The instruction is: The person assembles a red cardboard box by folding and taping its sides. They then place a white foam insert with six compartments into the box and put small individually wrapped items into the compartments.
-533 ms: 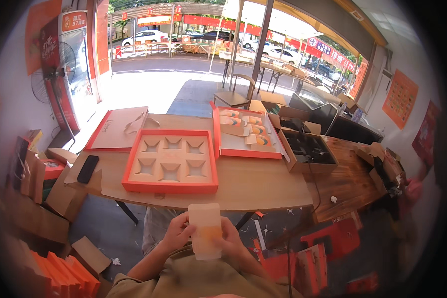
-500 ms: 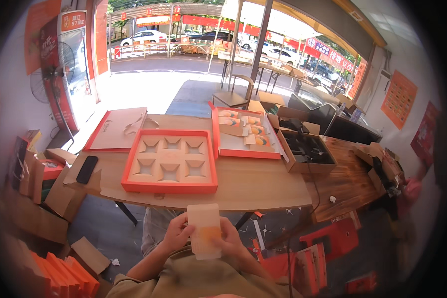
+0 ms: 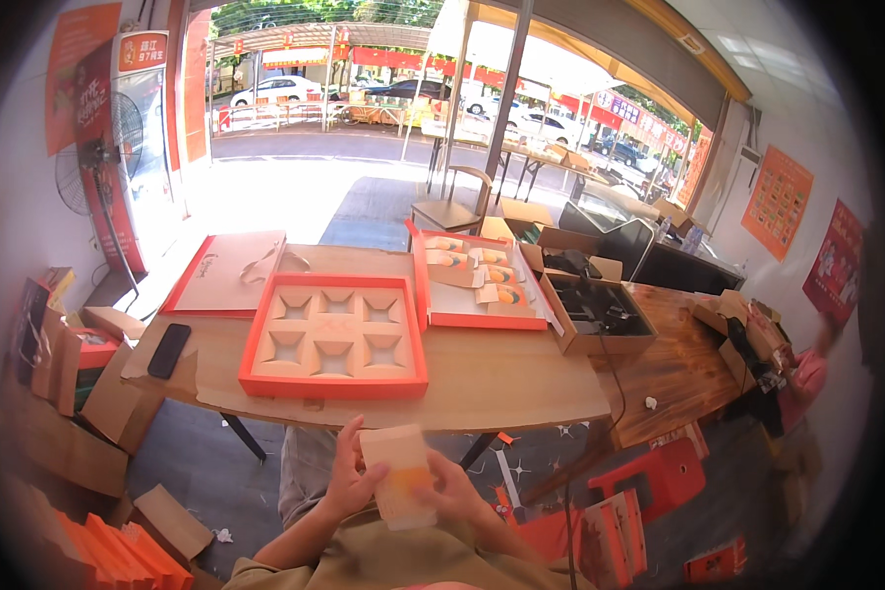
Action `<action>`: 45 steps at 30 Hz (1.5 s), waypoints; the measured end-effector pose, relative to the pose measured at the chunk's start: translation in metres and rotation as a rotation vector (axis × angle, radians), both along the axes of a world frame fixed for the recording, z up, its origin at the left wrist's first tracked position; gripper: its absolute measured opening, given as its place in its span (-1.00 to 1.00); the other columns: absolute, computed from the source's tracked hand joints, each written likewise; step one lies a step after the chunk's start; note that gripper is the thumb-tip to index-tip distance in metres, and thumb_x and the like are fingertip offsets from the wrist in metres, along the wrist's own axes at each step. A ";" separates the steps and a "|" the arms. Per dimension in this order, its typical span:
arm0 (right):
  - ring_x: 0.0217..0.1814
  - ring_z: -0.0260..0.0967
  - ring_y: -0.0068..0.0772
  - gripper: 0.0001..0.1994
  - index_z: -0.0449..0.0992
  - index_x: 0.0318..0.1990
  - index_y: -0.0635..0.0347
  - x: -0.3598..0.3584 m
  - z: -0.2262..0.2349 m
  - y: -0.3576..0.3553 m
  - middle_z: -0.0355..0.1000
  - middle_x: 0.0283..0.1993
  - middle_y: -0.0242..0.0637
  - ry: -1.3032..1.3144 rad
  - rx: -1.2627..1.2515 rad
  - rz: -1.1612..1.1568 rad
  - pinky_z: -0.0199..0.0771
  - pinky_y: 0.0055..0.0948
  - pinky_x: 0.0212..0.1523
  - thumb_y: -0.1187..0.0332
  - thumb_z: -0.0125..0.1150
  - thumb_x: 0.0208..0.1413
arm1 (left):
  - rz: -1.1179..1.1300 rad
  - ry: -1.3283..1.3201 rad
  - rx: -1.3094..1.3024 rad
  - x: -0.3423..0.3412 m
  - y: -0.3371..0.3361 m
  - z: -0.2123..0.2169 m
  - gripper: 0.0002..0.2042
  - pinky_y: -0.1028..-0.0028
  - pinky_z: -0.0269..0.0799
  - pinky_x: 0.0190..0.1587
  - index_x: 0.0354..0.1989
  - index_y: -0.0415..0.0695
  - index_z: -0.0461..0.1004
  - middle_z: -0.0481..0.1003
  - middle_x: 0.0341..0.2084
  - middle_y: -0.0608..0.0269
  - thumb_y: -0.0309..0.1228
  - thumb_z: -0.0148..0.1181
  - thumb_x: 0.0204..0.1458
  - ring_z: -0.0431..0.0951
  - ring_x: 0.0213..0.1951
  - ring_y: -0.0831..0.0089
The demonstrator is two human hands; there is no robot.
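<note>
Low in front of my body, a small flat cream carton (image 3: 397, 476) with a yellow-orange print stands tilted to the left. My right hand (image 3: 450, 490) grips its right edge. My left hand (image 3: 352, 480) is at the other edge, its fingers stretched upward and its thumb touching the carton. On the table just beyond lies an orange-rimmed box (image 3: 417, 364) with a cardboard insert of several square wells. Behind it to the right, an open orange-edged box (image 3: 482, 321) holds several cream cartons (image 3: 502, 294) with orange and dark prints.
A box lid (image 3: 228, 275) and a black phone (image 3: 170, 351) lie on the table's left. To the right stands a cardboard box (image 3: 600, 339) of dark items, its cable hanging down. Red stools (image 3: 659, 470) and folded orange card (image 3: 118, 551) flank me. Another person (image 3: 806, 379) is far right.
My left fingers have straightened and spread away from the carton's left edge. The carton has tipped slightly to the left. The table appears a little lower in view.
</note>
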State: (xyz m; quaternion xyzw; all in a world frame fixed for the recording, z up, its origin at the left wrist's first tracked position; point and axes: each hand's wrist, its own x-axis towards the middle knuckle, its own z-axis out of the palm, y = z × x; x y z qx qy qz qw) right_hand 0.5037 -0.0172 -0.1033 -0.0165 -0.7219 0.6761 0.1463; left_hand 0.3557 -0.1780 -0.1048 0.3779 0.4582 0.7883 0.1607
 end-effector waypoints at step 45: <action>0.23 0.53 -0.36 -0.15 0.23 0.60 0.08 0.005 0.008 -0.003 0.45 0.38 -0.11 0.046 0.152 -0.109 0.70 -0.35 0.10 0.39 0.55 0.18 | 0.048 0.558 -0.288 -0.022 -0.011 0.018 -0.51 0.32 0.61 -0.11 -0.11 -0.33 0.67 0.68 -0.23 -0.01 -0.17 0.60 -0.07 0.71 -0.21 0.14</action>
